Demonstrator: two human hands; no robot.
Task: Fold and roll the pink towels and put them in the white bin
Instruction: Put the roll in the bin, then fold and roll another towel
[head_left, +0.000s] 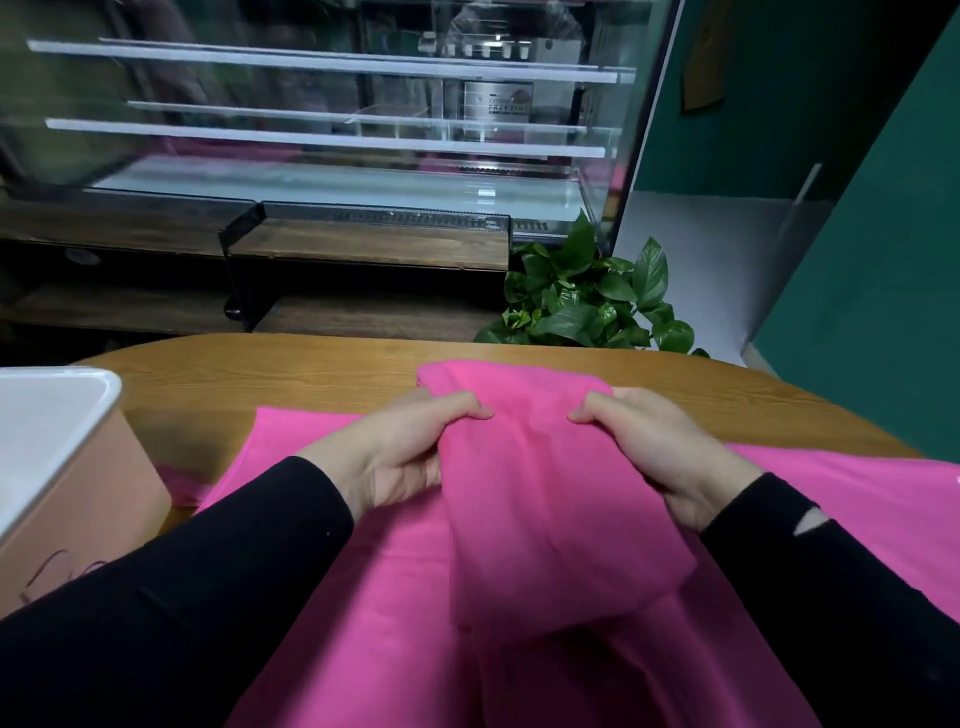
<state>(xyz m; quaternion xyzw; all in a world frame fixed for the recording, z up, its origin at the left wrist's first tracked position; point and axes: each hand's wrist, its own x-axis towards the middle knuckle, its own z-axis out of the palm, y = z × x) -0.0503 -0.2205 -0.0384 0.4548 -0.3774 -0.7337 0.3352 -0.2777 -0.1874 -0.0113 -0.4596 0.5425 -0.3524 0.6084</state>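
Note:
A folded pink towel (540, 483) lies lengthwise in front of me, on top of other pink towels (332, 597) spread flat over the wooden table (291, 374). My left hand (410, 452) grips the folded towel's left edge, fingers curled over the top. My right hand (660, 452) grips its right edge the same way. The far end of the towel looks bunched into a thick fold. The white bin (57, 431), with a white rim and peach sides, stands at the left edge of the table, partly cut off.
A leafy green plant (587, 296) stands just beyond the table's far right edge. Behind it is a glass display case (332, 130) on a dark wooden counter. A green wall (872, 291) closes the right side.

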